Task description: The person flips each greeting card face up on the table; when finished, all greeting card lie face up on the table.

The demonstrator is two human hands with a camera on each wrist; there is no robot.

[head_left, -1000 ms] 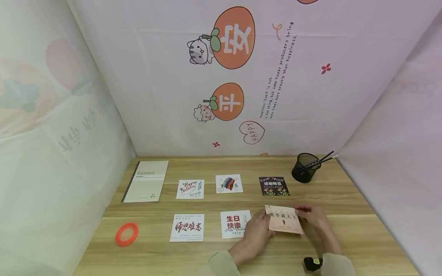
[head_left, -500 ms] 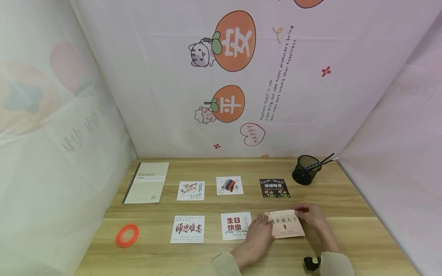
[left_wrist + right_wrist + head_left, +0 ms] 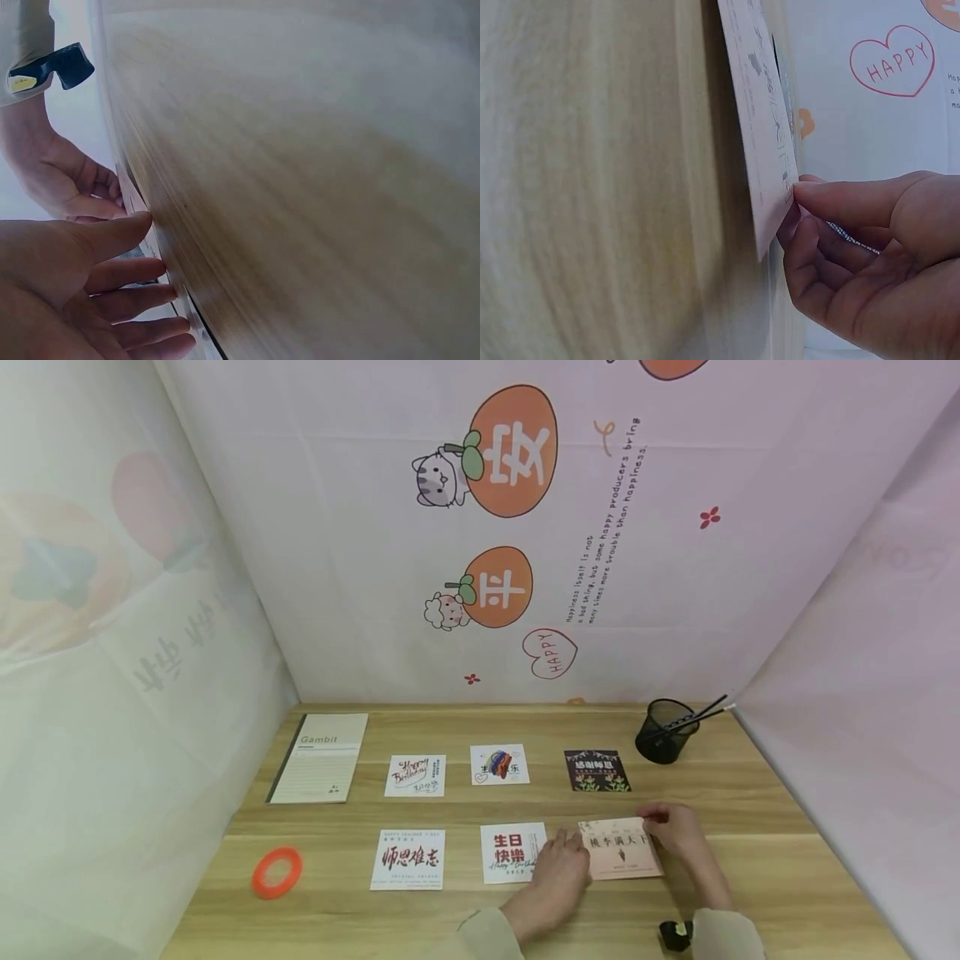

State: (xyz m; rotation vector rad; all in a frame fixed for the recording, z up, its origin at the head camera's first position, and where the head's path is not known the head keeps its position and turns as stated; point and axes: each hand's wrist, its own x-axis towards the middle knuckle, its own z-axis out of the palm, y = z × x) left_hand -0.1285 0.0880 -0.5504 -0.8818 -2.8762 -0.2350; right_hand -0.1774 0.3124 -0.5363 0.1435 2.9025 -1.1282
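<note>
A pale pink card (image 3: 622,863) with dark Chinese characters lies low over the front right of the table in the head view. My right hand (image 3: 681,837) pinches its upper right corner between thumb and fingers. In the right wrist view the card (image 3: 759,142) is tilted, its near edge slightly off the wood. My left hand (image 3: 558,872) rests at the card's left edge with fingers extended, partly over a white birthday card (image 3: 510,852) with red characters. The left wrist view shows the left hand's straight fingers (image 3: 135,304) along the table.
A dark card (image 3: 597,771), several white cards, including a Happy Birthday one (image 3: 415,776), and a notebook (image 3: 318,758) lie around. A black mesh pen holder (image 3: 663,735) stands back right. An orange ring (image 3: 277,872) lies left. A black wrist device (image 3: 676,935) sits by the right sleeve.
The pink card has turned slightly and come down flatter to the table. My left hand has shifted a little at its left edge, while my right hand keeps its pinch on the corner.
</note>
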